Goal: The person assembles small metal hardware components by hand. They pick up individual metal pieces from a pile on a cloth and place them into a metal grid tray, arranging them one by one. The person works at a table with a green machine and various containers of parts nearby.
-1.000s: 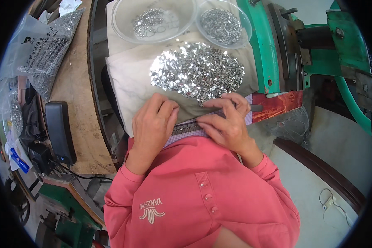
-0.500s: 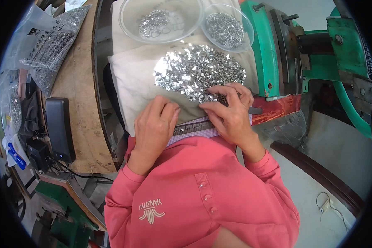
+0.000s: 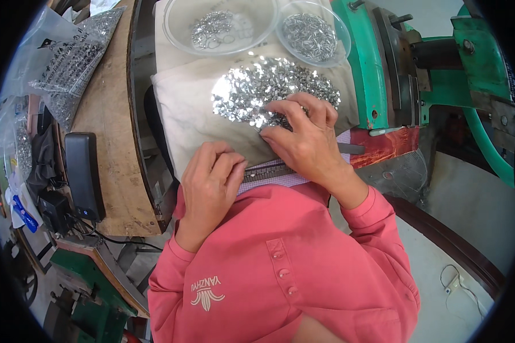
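A loose heap of small shiny metal pieces (image 3: 252,91) lies on the pale cloth (image 3: 183,103) in front of me. My right hand (image 3: 312,140) reaches over the heap's near right side, thumb and index finger apart, their tips at its near edge. A dark slotted metal bar (image 3: 269,171) rests on checked fabric close to my body. Beside that bar's left end is my left hand (image 3: 209,180), fingers curled and thumb pressed toward them. Whatever its fingertips might hold is too small to make out.
Beyond the heap stand a large clear plastic bowl (image 3: 257,40) and a smaller clear tub (image 3: 312,54), both with metal pieces inside. A green machine (image 3: 357,68) stands at right. On the left wooden bench (image 3: 117,143) are a black device (image 3: 83,171) and a filled plastic bag (image 3: 77,68).
My right hand has moved left and farther over the heap, with its thumb and index finger spreading wider. My left hand has shifted slightly down, staying by the bar's left end.
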The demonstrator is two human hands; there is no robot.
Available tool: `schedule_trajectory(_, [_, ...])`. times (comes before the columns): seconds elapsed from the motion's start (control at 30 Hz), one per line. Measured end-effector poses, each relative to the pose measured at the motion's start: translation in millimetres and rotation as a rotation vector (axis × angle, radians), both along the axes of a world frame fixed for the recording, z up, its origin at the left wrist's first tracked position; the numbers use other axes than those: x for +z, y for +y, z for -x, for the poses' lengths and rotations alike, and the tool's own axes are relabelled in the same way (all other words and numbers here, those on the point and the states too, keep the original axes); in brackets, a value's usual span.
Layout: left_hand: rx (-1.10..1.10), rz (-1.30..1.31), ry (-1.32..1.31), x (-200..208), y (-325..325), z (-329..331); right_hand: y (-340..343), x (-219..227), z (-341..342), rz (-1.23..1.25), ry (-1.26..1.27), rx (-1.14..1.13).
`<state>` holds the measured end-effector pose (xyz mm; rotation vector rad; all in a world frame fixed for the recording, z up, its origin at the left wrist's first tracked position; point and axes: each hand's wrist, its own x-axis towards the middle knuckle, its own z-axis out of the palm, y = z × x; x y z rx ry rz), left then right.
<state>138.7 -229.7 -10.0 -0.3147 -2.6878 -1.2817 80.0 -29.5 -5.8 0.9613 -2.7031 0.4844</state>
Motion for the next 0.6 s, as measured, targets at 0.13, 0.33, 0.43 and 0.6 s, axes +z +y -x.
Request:
schedule_trajectory(0.13, [-0.062, -0.044, -0.004, 3, 12, -3, 1, 5, 5, 0.0, -0.063, 0.081])
schedule_trajectory(0.33, [-0.181, -0.018, 0.003, 3, 25, -4, 1, 6, 14, 0.02, -0.105, 0.145])
schedule_trajectory(0.43, [-0.231, -0.004, 0.019, -3, 33, -3, 0, 5, 18, 0.024, -0.119, 0.156])
schedule_trajectory(0.6, [-0.242, 0.06, 0.031, -7, 36, -3, -2, -6, 14, 0.061, -0.052, 0.131])
